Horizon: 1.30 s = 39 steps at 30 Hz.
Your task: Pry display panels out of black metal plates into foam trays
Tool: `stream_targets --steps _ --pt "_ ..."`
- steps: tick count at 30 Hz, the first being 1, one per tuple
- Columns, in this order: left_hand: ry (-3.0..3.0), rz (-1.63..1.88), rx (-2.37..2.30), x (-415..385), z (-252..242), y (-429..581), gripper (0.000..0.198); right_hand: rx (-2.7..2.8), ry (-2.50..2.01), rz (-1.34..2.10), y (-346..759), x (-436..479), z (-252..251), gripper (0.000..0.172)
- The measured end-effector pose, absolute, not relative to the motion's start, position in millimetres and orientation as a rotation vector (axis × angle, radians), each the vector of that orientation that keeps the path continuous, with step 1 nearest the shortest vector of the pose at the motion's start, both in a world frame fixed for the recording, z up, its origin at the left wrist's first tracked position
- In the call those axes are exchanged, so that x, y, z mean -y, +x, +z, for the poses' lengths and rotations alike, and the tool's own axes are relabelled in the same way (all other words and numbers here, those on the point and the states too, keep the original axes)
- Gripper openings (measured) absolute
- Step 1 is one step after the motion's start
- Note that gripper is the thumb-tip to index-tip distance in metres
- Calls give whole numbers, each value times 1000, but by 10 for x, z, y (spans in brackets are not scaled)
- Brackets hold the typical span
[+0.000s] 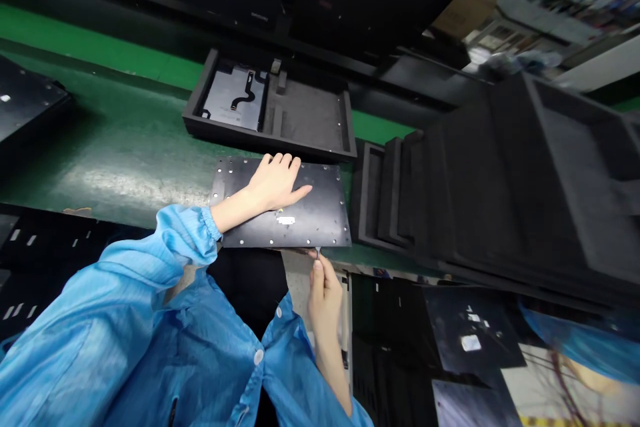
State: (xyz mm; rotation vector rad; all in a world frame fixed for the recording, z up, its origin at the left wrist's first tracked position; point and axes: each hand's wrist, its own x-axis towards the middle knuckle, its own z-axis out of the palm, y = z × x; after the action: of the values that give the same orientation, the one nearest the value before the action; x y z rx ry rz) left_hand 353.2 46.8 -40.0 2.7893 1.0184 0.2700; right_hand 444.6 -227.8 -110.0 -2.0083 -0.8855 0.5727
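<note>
A dark flat metal plate (320,203) with small holes along its edges lies on the green bench near the front edge. My left hand (275,183) rests palm down on it, fingers stretched toward the far edge and thumb out to the right. A small white label (286,220) shows on the plate below that hand. At the plate's near edge, my right hand (325,287) pinches a small thin metal tool (318,252) between thumb and fingers. Its tip meets the edge; its exact kind is too small to tell.
Behind the plate stands a black foam tray (345,120) holding a silver panel (233,97) with a black flex cable (245,93). More foam trays (465,173) are stacked on the right. A dark panel (27,103) sits at far left. Another person's blue cap (590,340) is at lower right.
</note>
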Motion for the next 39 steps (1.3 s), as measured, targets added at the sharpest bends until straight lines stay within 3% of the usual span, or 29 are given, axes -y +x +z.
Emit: stream_targets --steps 5,10,16,23,28,35,39 --pt "2771 330 -913 -421 -413 3483 78 1037 -2073 743 4732 2349 -812 53" --pt "2863 190 -578 16 -336 3262 106 1221 -2247 733 4810 2306 -539 49" --pt "3027 28 -597 572 -155 3151 57 1418 -2519 508 4791 2251 -344 43" --pt "3095 170 -511 230 469 3068 53 1493 -2612 516 4755 2221 -245 39" --pt "3082 83 -530 -2 772 3050 45 1625 -2534 272 4707 2091 -205 37" --pt "3089 131 -551 -16 752 3028 38 2251 -2097 -6 4751 1322 -313 53" --pt "3097 254 -498 -32 617 2993 32 2604 -1655 -314 4968 1098 -385 45"
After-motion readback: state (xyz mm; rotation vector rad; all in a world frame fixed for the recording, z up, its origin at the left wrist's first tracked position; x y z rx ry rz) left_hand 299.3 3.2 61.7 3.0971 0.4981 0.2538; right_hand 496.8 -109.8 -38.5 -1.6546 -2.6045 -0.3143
